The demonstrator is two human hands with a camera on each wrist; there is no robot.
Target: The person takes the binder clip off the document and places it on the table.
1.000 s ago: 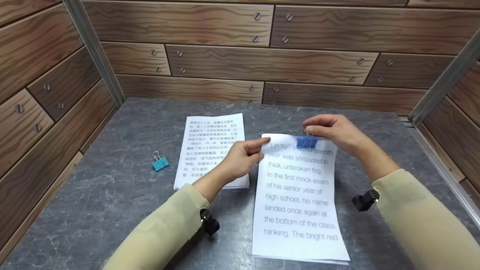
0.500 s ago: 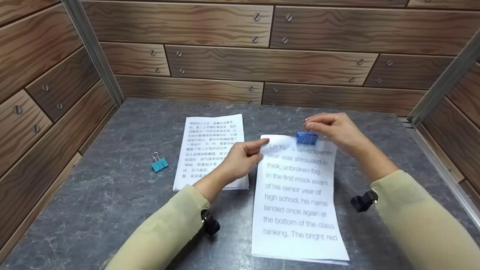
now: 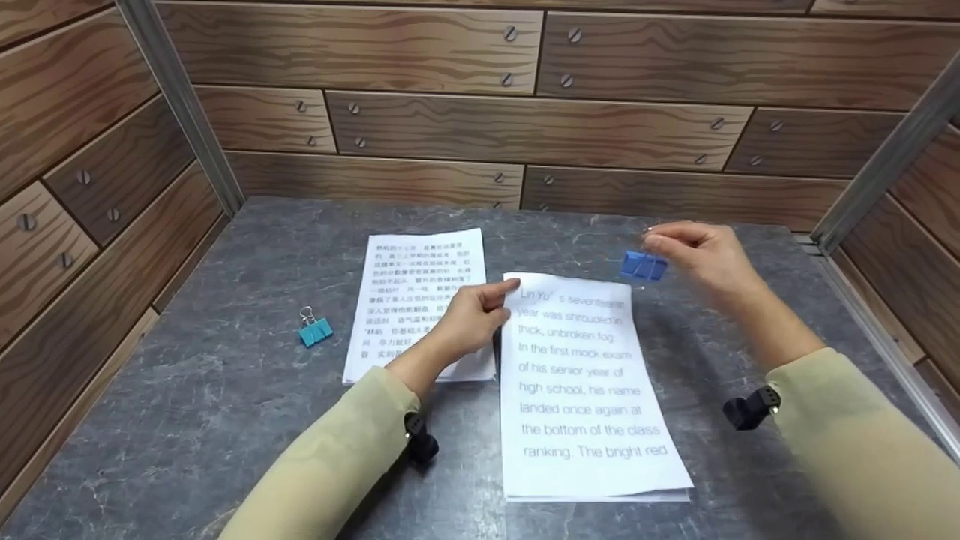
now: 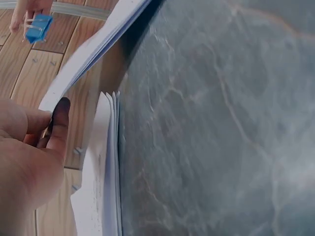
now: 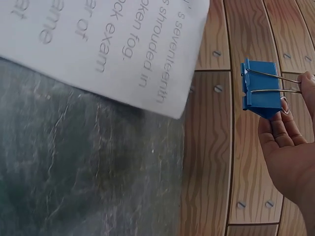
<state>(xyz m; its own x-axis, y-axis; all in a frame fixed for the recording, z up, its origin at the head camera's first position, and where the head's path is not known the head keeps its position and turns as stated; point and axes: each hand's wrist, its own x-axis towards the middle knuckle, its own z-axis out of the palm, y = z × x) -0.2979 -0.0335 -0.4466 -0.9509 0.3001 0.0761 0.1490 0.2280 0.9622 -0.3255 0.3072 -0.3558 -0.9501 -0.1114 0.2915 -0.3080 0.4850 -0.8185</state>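
My left hand [image 3: 471, 322] pinches the upper left corner of a stack of English-printed sheets [image 3: 577, 375]; the left wrist view shows thumb and fingers on either side of the sheets' edge [image 4: 78, 66]. To the right, my right hand [image 3: 709, 255] holds a blue binder clip [image 3: 643, 265] by its wire handles. The clip is off the paper, beyond the stack's upper right corner. In the right wrist view the blue binder clip [image 5: 263, 86] shows its wire handles running to the thumb, with the other fingers curled below.
A second paper stack [image 3: 412, 277], printed in Chinese, lies on the dark marbled table [image 3: 187, 420], partly under the left forearm. Left of it lies a teal binder clip [image 3: 316, 331] with its handles up. Wood-patterned walls [image 3: 480, 120] enclose the table's back and sides.
My right hand has drawn the blue binder clip up and off the top edge of the English sheets, then to the right. The sheets have shifted slightly left; the left hand keeps its pinch.
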